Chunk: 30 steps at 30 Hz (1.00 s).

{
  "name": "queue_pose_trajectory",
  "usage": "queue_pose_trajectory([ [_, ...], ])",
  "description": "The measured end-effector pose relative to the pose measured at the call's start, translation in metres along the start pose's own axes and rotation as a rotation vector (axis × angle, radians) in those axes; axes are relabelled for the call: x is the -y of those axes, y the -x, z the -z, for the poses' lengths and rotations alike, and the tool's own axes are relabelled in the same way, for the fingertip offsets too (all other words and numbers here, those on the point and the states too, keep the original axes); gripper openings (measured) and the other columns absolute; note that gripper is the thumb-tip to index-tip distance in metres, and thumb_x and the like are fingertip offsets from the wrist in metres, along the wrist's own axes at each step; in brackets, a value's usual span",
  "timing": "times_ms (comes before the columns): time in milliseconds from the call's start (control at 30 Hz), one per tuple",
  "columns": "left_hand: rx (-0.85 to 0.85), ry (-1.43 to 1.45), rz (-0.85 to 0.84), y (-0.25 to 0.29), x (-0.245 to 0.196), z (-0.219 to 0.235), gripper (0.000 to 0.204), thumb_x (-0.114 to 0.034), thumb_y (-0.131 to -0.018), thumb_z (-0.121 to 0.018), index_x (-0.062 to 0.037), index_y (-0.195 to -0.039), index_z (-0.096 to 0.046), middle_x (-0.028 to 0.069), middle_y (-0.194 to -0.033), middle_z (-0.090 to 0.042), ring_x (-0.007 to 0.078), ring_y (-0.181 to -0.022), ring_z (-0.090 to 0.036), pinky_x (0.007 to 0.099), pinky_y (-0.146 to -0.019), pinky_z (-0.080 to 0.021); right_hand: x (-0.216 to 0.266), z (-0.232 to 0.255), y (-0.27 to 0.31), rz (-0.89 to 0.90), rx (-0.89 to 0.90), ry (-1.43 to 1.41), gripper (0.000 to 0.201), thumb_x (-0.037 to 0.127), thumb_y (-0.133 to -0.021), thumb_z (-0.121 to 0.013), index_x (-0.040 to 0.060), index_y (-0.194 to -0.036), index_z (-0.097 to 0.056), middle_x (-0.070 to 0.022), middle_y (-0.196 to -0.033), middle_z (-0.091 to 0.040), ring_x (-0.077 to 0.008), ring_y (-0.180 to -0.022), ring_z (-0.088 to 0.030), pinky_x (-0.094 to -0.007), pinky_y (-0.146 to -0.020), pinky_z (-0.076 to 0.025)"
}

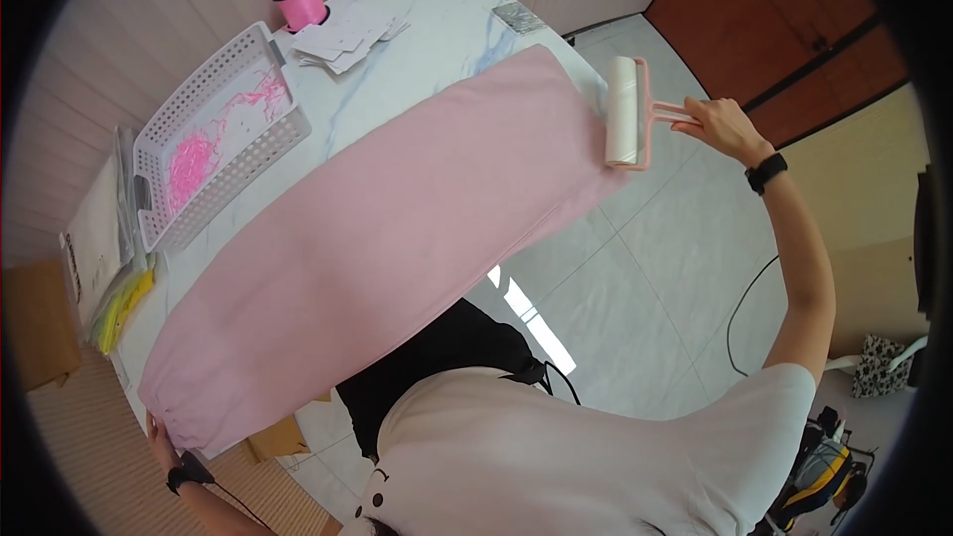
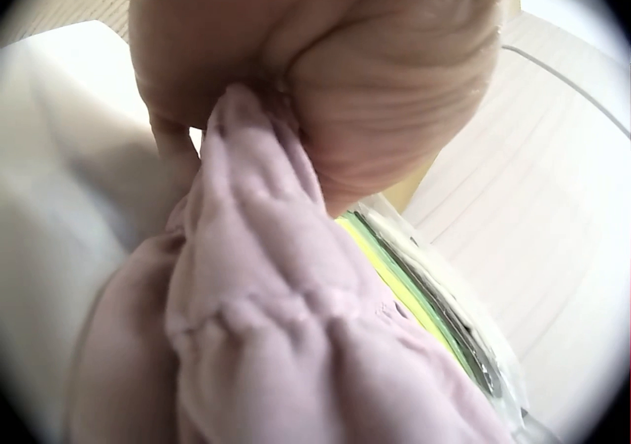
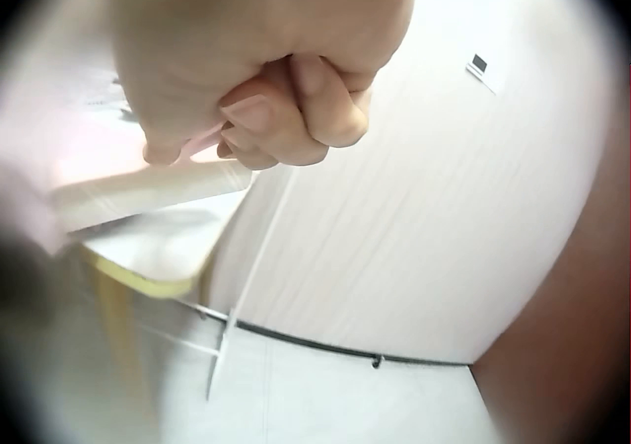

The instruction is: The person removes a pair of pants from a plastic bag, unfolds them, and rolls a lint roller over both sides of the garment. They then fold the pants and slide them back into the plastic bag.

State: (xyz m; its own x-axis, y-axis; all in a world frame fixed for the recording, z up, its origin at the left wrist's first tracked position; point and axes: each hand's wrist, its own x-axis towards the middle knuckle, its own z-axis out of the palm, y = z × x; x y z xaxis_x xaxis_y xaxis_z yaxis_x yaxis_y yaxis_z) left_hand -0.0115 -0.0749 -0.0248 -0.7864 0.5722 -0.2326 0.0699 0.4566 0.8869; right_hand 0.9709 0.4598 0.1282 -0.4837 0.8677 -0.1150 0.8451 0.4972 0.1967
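A long pink garment [image 1: 397,199], gathered at its left end, is spread across the marble-patterned table [image 1: 417,15]. My left hand [image 1: 161,442] grips that gathered end by the table's left corner; in the left wrist view, the bunched fabric [image 2: 266,227] runs up into the palm. At the opposite end, my right hand [image 1: 730,129] holds the pink handle of a lint roller [image 1: 623,109]. Its white cylinder overlaps the garment's right edge in the head view. The right wrist view shows the curled fingers [image 3: 286,118] around the handle, with part of the roller beside them.
Behind the garment stands a white basket [image 1: 228,174] with pink shreds inside. A pink ribbon spool [image 1: 301,2] and white paper cards [image 1: 342,40] are at the back. Plastic-wrapped packages [image 1: 104,238] lie at the left edge. A cable [image 1: 735,323] runs along the floor.
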Motion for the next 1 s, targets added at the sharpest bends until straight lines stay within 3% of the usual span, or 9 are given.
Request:
queue_pose_trajectory([
  [167, -0.010, 0.006, 0.027, 0.005, -0.009, -0.004, 0.046, -0.011, -0.095, -0.051, -0.0071, -0.140, -0.042, 0.0133, -0.133, -0.050, 0.0217, -0.118, -0.049, 0.0311, -0.101, -0.037, 0.116, 0.012, -0.052, 0.390, -0.211, -0.271, 0.045, 0.051, -0.088, -0.054, 0.0075, -0.080, -0.049, -0.0146, -0.063, -0.057, -0.0352, -0.059, -0.057, -0.0424, -0.052, -0.044],
  [233, -0.029, -0.006, 0.035, 0.001, -0.003, 0.000, 0.046, -0.011, -0.095, -0.051, -0.0069, -0.139, -0.043, 0.0130, -0.134, -0.050, 0.0211, -0.118, -0.049, 0.0306, -0.100, -0.037, 0.163, 0.010, -0.079, 0.557, -0.146, -0.341, 0.047, 0.053, -0.088, -0.053, 0.0066, -0.080, -0.050, -0.0148, -0.063, -0.057, -0.0359, -0.059, -0.057, -0.0432, -0.053, -0.043],
  [333, -0.068, -0.023, 0.041, -0.002, -0.001, 0.002, 0.044, -0.009, -0.095, -0.051, -0.0085, -0.138, -0.045, 0.0131, -0.129, -0.053, 0.0197, -0.113, -0.051, 0.0294, -0.097, -0.039, 0.202, 0.004, -0.099, 0.666, -0.093, -0.268, 0.046, 0.052, -0.087, -0.055, 0.0073, -0.079, -0.049, -0.0137, -0.065, -0.055, -0.0363, -0.060, -0.055, -0.0409, -0.054, -0.043],
  [433, -0.078, -0.008, -0.022, 0.000, 0.007, 0.002, 0.043, -0.009, -0.095, -0.051, -0.0090, -0.138, -0.046, 0.0130, -0.127, -0.055, 0.0190, -0.111, -0.052, 0.0286, -0.096, -0.039, 0.186, -0.003, -0.098, 0.587, 0.017, -0.198, 0.046, 0.053, -0.088, -0.053, 0.0078, -0.080, -0.050, -0.0138, -0.066, -0.056, -0.0363, -0.061, -0.056, -0.0418, -0.055, -0.044],
  [500, -0.078, -0.004, -0.061, 0.001, 0.013, -0.002, 0.043, -0.009, -0.095, -0.050, -0.0080, -0.138, -0.045, 0.0127, -0.127, -0.055, 0.0185, -0.111, -0.052, 0.0282, -0.097, -0.039, 0.150, -0.015, -0.093, 0.543, 0.005, -0.205, 0.048, 0.055, -0.088, -0.051, 0.0071, -0.082, -0.053, -0.0146, -0.063, -0.058, -0.0372, -0.061, -0.058, -0.0440, -0.055, -0.045],
  [700, -0.161, -0.064, -0.119, 0.012, 0.012, -0.014, 0.042, -0.011, -0.096, -0.049, -0.0014, -0.136, -0.045, 0.0107, -0.133, -0.051, 0.0181, -0.116, -0.050, 0.0288, -0.100, -0.037, 0.043, -0.021, -0.076, 0.126, -0.121, -0.065, 0.048, 0.052, -0.087, -0.056, 0.0049, -0.079, -0.052, -0.0190, -0.070, -0.062, -0.0400, -0.064, -0.058, -0.0458, -0.057, -0.045],
  [800, -0.179, 0.024, -0.139, 0.019, 0.003, -0.029, 0.040, -0.012, -0.096, -0.047, 0.0001, -0.134, -0.047, 0.0097, -0.129, -0.054, 0.0175, -0.113, -0.051, 0.0280, -0.099, -0.038, 0.064, 0.003, -0.098, -0.064, -0.165, -0.193, 0.048, 0.048, -0.089, -0.057, 0.0021, -0.077, -0.053, -0.0226, -0.071, -0.061, -0.0441, -0.066, -0.057, -0.0478, -0.059, -0.045],
  [967, -0.245, 0.022, -0.104, 0.023, -0.002, -0.037, 0.039, -0.015, -0.095, -0.050, -0.0007, -0.131, -0.050, 0.0085, -0.124, -0.056, 0.0164, -0.110, -0.052, 0.0261, -0.097, -0.039, 0.123, -0.003, -0.212, -0.013, -0.419, -0.408, 0.051, 0.045, -0.094, -0.049, -0.0040, -0.085, -0.060, -0.0297, -0.074, -0.058, -0.0488, -0.071, -0.056, -0.0506, -0.062, -0.045],
  [1000, -0.257, 0.005, -0.107, 0.024, -0.002, -0.037, 0.039, -0.015, -0.095, -0.050, -0.0008, -0.131, -0.051, 0.0082, -0.123, -0.057, 0.0161, -0.109, -0.052, 0.0257, -0.096, -0.039, 0.124, -0.017, -0.247, 0.051, -0.404, -0.317, 0.046, 0.042, -0.096, -0.045, -0.0014, -0.098, -0.059, -0.0292, -0.076, -0.059, -0.0476, -0.072, -0.058, -0.0512, -0.063, -0.046],
])
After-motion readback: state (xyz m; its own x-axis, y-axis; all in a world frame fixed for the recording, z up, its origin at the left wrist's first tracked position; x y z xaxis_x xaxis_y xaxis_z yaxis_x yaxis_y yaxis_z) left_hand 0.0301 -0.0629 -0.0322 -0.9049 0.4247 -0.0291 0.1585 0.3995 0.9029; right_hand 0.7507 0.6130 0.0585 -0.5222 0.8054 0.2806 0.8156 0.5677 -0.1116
